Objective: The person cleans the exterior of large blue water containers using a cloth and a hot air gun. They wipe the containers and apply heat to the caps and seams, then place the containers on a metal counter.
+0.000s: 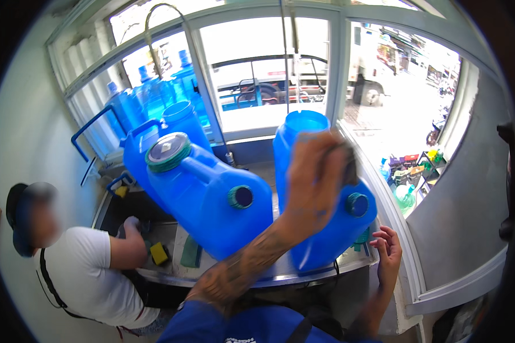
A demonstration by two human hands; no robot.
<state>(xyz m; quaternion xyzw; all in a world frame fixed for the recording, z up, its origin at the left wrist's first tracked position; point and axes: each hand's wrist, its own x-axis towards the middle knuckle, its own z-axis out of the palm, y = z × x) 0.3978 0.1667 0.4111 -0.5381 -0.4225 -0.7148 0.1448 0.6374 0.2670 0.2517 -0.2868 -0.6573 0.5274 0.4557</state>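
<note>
My left hand (pixel 313 184), blurred by motion, reaches across the front of the right-hand blue plastic water jug (pixel 317 244). Its fingers are curled on a dark object (pixel 350 165), possibly a lid, too blurred to name surely. That jug bears a small dark screw cap (pixel 357 205) with a green ring. An open round container mouth (pixel 307 121) shows behind my hand; whether it belongs to the same jug is unclear. Beside the jug's right side, my right hand (pixel 387 245) hangs with loosely bent fingers, holding nothing. A second blue jug (pixel 214 197) stands left, its wide lid (pixel 168 151) on.
At the left, a co-worker in a white shirt (pixel 81 266) has a hand (pixel 131 225) over a sink (pixel 116 210). A yellow sponge (pixel 159 254) and a green block (pixel 191 252) lie nearby. A curved tap (pixel 148 38) rises behind. Windows (pixel 266 133) border the counter.
</note>
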